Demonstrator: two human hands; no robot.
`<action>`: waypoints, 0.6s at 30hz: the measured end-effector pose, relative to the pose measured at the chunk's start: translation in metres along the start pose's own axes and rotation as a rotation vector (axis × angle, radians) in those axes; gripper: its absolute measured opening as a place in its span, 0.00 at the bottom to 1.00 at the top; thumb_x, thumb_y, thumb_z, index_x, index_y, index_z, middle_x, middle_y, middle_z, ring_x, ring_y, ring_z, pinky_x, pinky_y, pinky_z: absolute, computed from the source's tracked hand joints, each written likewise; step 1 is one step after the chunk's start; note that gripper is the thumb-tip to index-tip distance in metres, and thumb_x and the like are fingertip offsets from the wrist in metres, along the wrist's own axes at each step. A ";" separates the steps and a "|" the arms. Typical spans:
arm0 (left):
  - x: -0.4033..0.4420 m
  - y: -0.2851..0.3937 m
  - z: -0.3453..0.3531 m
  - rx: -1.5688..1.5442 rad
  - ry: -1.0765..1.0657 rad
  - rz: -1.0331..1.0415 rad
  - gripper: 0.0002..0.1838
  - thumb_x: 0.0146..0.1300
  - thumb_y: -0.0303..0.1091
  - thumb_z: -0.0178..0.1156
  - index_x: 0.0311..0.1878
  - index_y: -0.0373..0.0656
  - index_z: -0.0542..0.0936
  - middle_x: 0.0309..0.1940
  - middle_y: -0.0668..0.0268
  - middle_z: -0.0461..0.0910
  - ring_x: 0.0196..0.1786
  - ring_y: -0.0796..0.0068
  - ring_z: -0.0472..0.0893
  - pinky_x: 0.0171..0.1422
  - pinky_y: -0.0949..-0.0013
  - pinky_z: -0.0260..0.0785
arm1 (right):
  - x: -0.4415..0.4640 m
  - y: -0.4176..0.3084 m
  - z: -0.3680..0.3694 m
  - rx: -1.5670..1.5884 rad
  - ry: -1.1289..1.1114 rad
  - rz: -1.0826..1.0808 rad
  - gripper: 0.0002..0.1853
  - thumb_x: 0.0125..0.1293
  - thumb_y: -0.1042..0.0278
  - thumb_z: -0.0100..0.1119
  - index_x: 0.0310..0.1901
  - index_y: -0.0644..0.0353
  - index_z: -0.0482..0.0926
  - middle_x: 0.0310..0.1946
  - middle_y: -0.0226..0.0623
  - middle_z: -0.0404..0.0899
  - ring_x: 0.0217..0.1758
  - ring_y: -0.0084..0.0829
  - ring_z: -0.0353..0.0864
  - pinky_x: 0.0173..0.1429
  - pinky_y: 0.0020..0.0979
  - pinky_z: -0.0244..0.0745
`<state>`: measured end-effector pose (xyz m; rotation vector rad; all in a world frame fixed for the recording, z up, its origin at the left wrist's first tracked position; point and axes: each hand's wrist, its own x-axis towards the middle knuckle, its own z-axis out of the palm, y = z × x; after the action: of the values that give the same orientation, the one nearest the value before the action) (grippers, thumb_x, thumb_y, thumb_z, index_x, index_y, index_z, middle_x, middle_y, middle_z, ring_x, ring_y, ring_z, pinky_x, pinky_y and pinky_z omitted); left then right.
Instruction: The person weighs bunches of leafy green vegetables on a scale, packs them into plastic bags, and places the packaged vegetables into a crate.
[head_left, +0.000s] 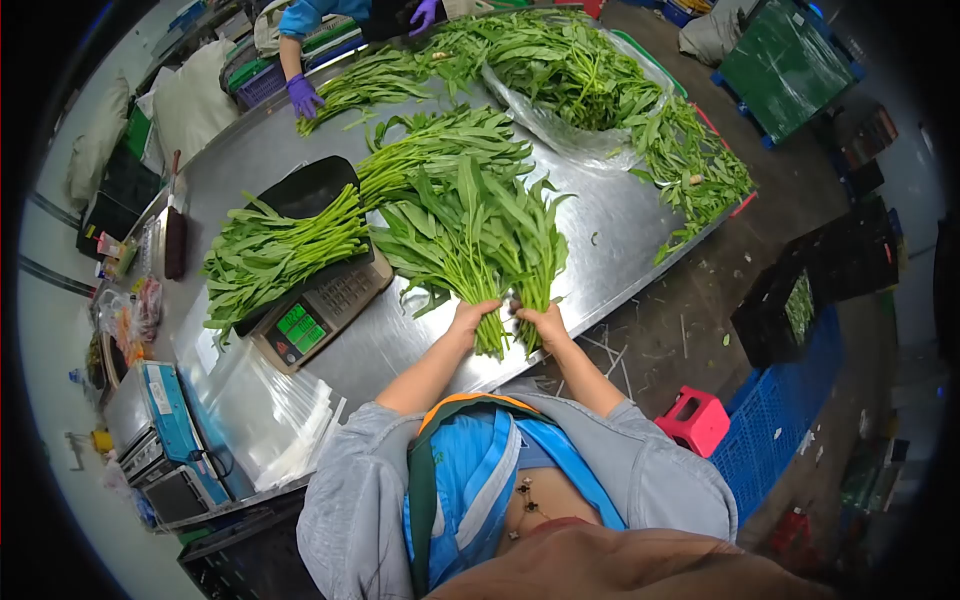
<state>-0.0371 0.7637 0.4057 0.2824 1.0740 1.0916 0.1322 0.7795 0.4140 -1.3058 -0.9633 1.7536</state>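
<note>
The left hand has its fingers curled around the pale stems of a long-leaved green vegetable bunch; the right hand is closed likewise on a narrower leafy green bunch. Both grips sit low on the stems, probably to spare the leaves and keep the cut ends together. The two bunches are at the near edge of the silver metal table, leaves pointing away. Left of them, a grey-brown digital scale with a lit green display bears a black scoop-shaped pan, seemingly curved to stop the stems laid across it from rolling off. Counted: two held bunches, one scale, one pan, two purple-gloved hands of a co-worker beyond; the clear flat plastic bags overlap too much to count.
</note>
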 end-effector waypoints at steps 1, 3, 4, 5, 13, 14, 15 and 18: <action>-0.001 0.003 -0.003 -0.001 0.012 -0.038 0.17 0.46 0.24 0.62 0.42 0.37 0.75 0.34 0.61 0.78 0.34 0.68 0.79 0.39 0.66 0.74 | -0.003 -0.009 -0.001 0.081 0.005 -0.112 0.13 0.48 0.79 0.58 0.38 0.69 0.75 0.33 0.40 0.78 0.35 0.32 0.79 0.42 0.31 0.75; 0.005 0.005 -0.017 0.075 0.056 -0.010 0.18 0.44 0.23 0.62 0.42 0.36 0.75 0.33 0.61 0.78 0.33 0.68 0.79 0.39 0.67 0.74 | -0.013 -0.033 -0.015 0.157 0.075 -0.148 0.10 0.47 0.79 0.57 0.34 0.67 0.75 0.28 0.38 0.78 0.33 0.30 0.79 0.42 0.28 0.73; 0.001 0.011 -0.021 0.093 0.063 -0.009 0.18 0.44 0.23 0.62 0.42 0.36 0.75 0.33 0.61 0.78 0.33 0.69 0.79 0.38 0.67 0.74 | -0.028 -0.058 -0.017 0.149 0.071 -0.160 0.10 0.48 0.78 0.57 0.35 0.66 0.75 0.29 0.38 0.78 0.31 0.29 0.78 0.41 0.28 0.73; 0.001 0.012 -0.027 0.150 0.070 -0.027 0.17 0.44 0.22 0.63 0.41 0.36 0.75 0.32 0.62 0.78 0.31 0.69 0.79 0.36 0.68 0.74 | -0.036 -0.073 -0.019 0.147 0.065 -0.241 0.09 0.51 0.75 0.58 0.36 0.65 0.73 0.28 0.37 0.77 0.27 0.27 0.75 0.38 0.28 0.72; -0.035 -0.014 -0.091 0.660 0.236 0.342 0.39 0.48 0.35 0.66 0.61 0.36 0.57 0.51 0.52 0.67 0.51 0.62 0.70 0.55 0.67 0.64 | -0.104 -0.051 0.024 0.209 -0.059 0.033 0.19 0.54 0.69 0.58 0.47 0.61 0.65 0.23 0.34 0.70 0.26 0.28 0.72 0.33 0.30 0.69; -0.052 -0.011 -0.098 0.467 0.258 0.310 0.34 0.50 0.34 0.64 0.58 0.35 0.61 0.48 0.55 0.70 0.48 0.67 0.72 0.52 0.70 0.65 | -0.123 -0.040 0.036 0.149 -0.142 0.147 0.19 0.54 0.70 0.58 0.47 0.61 0.66 0.24 0.35 0.72 0.27 0.29 0.74 0.33 0.30 0.70; -0.065 -0.011 -0.107 0.447 0.288 0.328 0.34 0.50 0.34 0.64 0.58 0.35 0.61 0.48 0.55 0.70 0.48 0.67 0.72 0.52 0.70 0.65 | -0.121 0.008 0.025 -0.031 -0.297 0.106 0.17 0.54 0.72 0.57 0.46 0.62 0.67 0.24 0.35 0.72 0.27 0.30 0.73 0.33 0.30 0.70; -0.100 -0.013 -0.130 0.393 0.260 0.259 0.25 0.52 0.32 0.62 0.53 0.35 0.68 0.41 0.60 0.75 0.43 0.74 0.74 0.49 0.74 0.66 | -0.119 0.026 0.037 0.282 -0.160 0.240 0.18 0.55 0.68 0.58 0.46 0.62 0.67 0.26 0.36 0.71 0.29 0.31 0.73 0.34 0.31 0.70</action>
<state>-0.1403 0.6363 0.3884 0.6176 1.5181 1.1618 0.1190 0.6576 0.4480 -1.1491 -0.6323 2.1171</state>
